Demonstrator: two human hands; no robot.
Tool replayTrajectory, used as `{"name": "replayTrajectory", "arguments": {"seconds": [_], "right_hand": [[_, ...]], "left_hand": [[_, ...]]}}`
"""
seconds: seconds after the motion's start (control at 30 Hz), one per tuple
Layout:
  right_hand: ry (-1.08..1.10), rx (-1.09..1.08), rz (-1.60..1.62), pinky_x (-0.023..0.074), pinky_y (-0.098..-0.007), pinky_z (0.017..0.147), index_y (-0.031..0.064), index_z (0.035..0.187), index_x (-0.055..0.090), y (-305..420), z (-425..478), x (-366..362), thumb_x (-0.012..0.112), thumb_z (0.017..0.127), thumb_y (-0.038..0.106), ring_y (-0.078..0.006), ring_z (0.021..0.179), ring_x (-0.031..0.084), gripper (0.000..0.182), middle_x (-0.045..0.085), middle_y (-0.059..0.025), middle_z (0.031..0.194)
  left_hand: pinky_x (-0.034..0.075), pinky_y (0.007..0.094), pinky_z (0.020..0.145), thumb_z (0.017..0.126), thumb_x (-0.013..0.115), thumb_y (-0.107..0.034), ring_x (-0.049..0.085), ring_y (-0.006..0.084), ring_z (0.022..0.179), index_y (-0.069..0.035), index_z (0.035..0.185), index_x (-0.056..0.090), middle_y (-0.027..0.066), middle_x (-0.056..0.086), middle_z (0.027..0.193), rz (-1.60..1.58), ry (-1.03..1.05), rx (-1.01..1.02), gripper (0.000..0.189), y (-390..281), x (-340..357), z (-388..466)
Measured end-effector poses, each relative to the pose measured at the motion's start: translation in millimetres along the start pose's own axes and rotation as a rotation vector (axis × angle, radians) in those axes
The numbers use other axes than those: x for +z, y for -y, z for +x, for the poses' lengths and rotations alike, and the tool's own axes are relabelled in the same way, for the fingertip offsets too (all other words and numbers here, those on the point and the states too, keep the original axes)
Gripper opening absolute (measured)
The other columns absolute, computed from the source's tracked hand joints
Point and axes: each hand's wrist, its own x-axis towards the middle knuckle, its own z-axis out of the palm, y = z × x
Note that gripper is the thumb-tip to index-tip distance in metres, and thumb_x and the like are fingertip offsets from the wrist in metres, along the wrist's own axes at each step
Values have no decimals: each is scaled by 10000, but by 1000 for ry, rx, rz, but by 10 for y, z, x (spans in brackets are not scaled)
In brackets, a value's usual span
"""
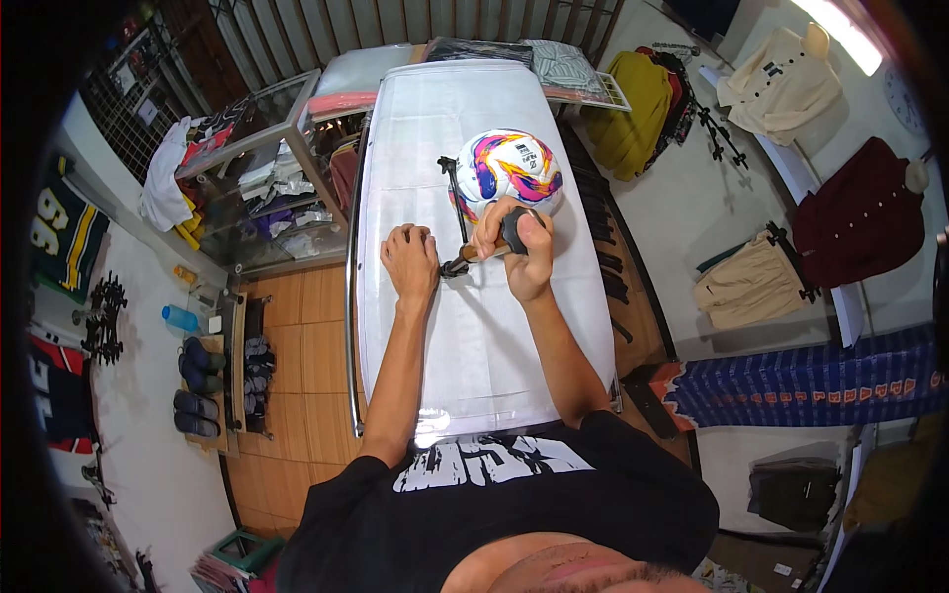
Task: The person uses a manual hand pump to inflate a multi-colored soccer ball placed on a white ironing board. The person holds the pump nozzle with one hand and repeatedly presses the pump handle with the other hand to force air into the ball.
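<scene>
A hand air pump (463,259) stands upright on the white-covered table (474,385), its black base beside my left hand. My right hand (528,248) is closed around the pump's dark top, the thumb resting over it. My left hand (411,256) lies palm down on the table cover, its fingers curled slightly, next to the pump's base; it holds nothing that I can see. Just beyond my right hand rests a white football (511,167) with pink, orange and purple swirls. A thin black rod or hose (454,196) runs from near the base up along the ball's left side.
A glass display case (289,148) with folded clothes stands at the left. Packed garments (567,70) lie beyond the table's far end. Shirts and shorts (756,282) hang on the right wall. A shelf with sandals (196,411) and a blue bottle (179,319) are at the left.
</scene>
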Motion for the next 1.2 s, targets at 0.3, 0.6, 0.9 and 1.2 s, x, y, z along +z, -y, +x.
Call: {"name": "replayTrajectory", "arguments": {"seconds": [0.3,0.6,0.9,1.2], "right_hand": [[158,78,-133,390,-269,584,22,735,525,-672,-21,31,462,976,412,-120,586,493,463,519,-42,645],[94,110,-73,388,-269,580,40,730,523,-1087,-87,-60,467,1023,307,-104,594,497,400,531,-28,639],[29,125,-105,407,-268,586,24,765,537,-572,8,134,461,1041,305,-112,622,517,401,551,-50,671],[-11,12,-105,409,-264,600,-7,777,563,-183,-94,370,478,1029,371,-105,593,502,462,534,-47,654]], "left_hand": [[276,536,1137,947,629,-217,501,285,1266,-114,1084,692,94,605,1227,19,-44,38,183,57,19,-26],[306,498,1114,822,662,-198,504,313,1264,-88,1143,667,123,605,1275,10,-11,39,339,85,-12,-20],[268,537,1144,930,661,-195,481,287,1275,-118,1105,672,94,587,1254,21,-21,14,191,23,22,-27],[222,608,1165,937,660,-206,412,361,1367,-127,1173,662,125,565,1338,19,72,-19,249,33,32,-37]]}}
